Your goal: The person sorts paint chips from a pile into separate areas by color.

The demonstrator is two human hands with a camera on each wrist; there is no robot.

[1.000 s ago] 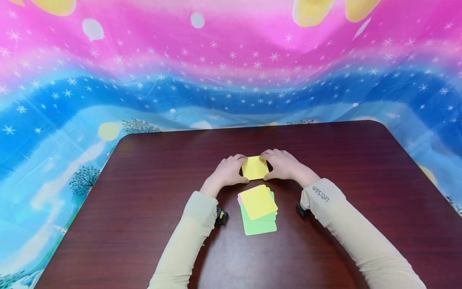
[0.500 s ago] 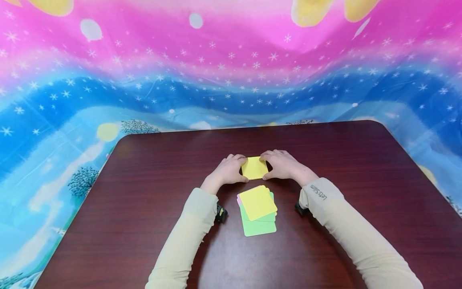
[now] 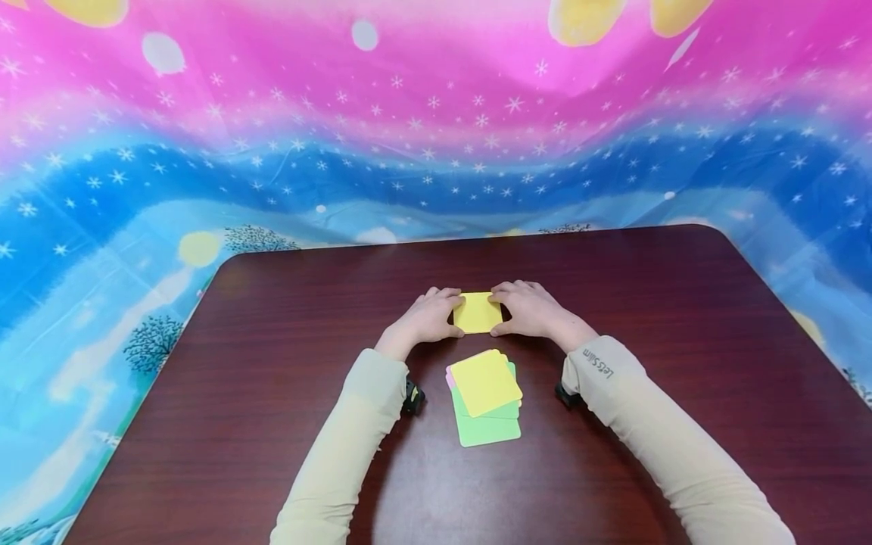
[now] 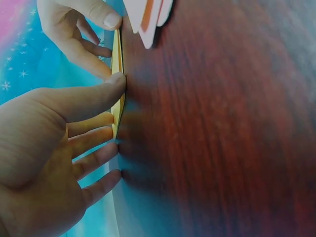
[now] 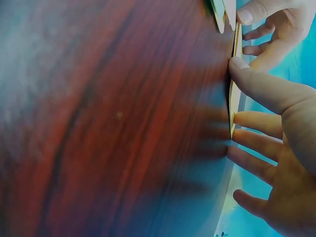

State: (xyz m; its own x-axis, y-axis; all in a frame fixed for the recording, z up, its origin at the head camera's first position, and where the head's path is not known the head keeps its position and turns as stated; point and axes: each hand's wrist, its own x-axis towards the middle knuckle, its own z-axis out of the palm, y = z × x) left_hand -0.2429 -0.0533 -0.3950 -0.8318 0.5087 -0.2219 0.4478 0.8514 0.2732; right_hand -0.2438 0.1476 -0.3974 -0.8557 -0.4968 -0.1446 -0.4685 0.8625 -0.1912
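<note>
A thin stack of cards with a yellow one on top (image 3: 478,312) lies on the dark wooden table, held at both sides. My left hand (image 3: 431,313) grips its left side, thumb on the near edge and fingers on the far edge. The right hand (image 3: 534,310) holds the right side in the same way. In the left wrist view the stack's edge (image 4: 116,54) shows as a thin strip between thumb and fingers. Nearer to me is a loose pile of cards, a yellow card (image 3: 486,382) above green cards (image 3: 489,431), with a bit of pink at the left.
The reddish-brown table (image 3: 272,341) has rounded far corners. Behind it hangs a pink and blue cloth (image 3: 436,113) with snowflakes. Black wrist cameras sit under both sleeves, the left camera (image 3: 413,397) and the right camera (image 3: 567,394), on either side of the loose pile.
Both hands and the gripped cards have shifted slightly away and to the left. The top card's outline looks a little straighter. The loose pile has stayed in place.
</note>
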